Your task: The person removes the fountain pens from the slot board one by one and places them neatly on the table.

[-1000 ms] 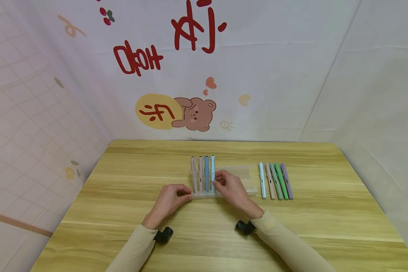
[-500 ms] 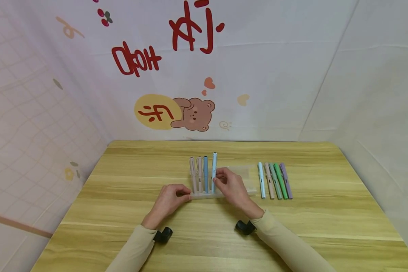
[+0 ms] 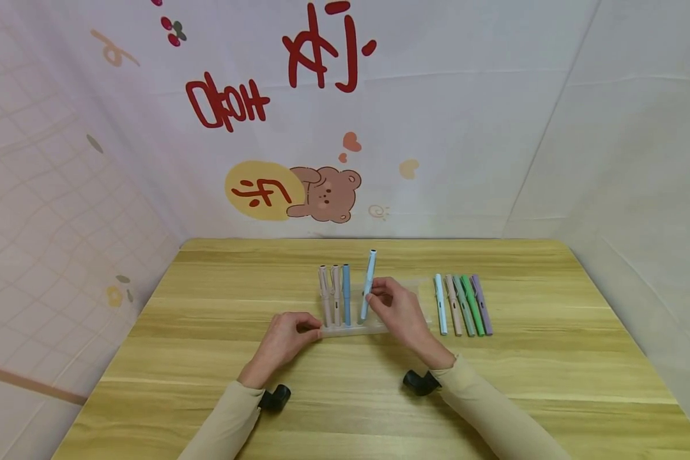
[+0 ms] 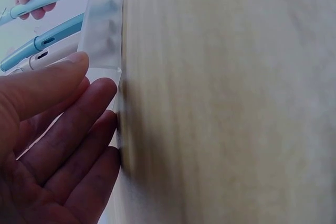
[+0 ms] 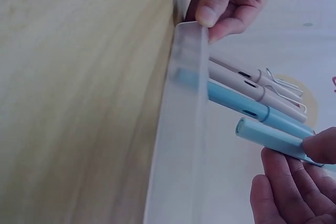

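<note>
A light blue pen [image 3: 368, 284] is pinched between the thumb and fingers of my right hand [image 3: 401, 312]. It tilts slightly, its lower end raised above the translucent pen holder [image 3: 345, 331], as the right wrist view shows. My left hand [image 3: 286, 340] grips the holder's left end, thumb at the corner [image 5: 203, 23]. Standing in the holder's left part are two pinkish-beige pens [image 3: 337, 297] and a darker blue pen [image 3: 347, 295]. Between that blue pen and the raised one there is a gap.
On the wooden table [image 3: 345, 409], right of the holder, several capped pens lie side by side: a light blue one [image 3: 440, 305], a beige one [image 3: 453, 305], a grey-green one [image 3: 463, 305], a green one [image 3: 474, 305] and a purple one [image 3: 482, 305]. A printed cloth wall [image 3: 466, 128] rises behind.
My right hand has lifted the light blue pen up out of the holder and moved it slightly right, tilting it. My left hand has stayed at the holder's left end.
</note>
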Demonstrator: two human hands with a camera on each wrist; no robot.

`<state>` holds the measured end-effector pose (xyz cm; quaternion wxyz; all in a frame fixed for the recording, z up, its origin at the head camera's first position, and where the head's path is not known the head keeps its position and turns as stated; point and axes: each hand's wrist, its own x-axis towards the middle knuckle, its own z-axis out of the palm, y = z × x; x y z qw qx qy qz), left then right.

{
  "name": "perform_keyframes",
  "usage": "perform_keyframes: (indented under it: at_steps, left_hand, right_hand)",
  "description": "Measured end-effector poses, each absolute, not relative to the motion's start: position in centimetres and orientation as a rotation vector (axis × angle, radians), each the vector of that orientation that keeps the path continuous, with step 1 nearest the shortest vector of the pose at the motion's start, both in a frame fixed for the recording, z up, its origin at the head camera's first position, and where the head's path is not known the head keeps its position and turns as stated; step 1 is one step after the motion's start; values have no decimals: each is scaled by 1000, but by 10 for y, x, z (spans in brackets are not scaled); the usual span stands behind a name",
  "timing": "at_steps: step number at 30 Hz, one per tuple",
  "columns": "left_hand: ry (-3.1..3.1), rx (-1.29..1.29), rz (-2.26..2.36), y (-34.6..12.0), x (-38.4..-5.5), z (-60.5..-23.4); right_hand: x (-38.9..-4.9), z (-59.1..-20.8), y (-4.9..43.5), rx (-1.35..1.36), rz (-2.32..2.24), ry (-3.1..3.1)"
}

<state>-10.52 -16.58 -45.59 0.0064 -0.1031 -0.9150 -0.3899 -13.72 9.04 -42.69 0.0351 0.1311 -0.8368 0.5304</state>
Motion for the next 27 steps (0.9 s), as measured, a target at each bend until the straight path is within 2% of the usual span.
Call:
perform_keyframes:
  at_steps: [27]
  left_hand:
    - [-2874, -329, -1233, -166, -104, -454]
  right_hand:
    - [-127, -410, 130, 384, 1612, -2458]
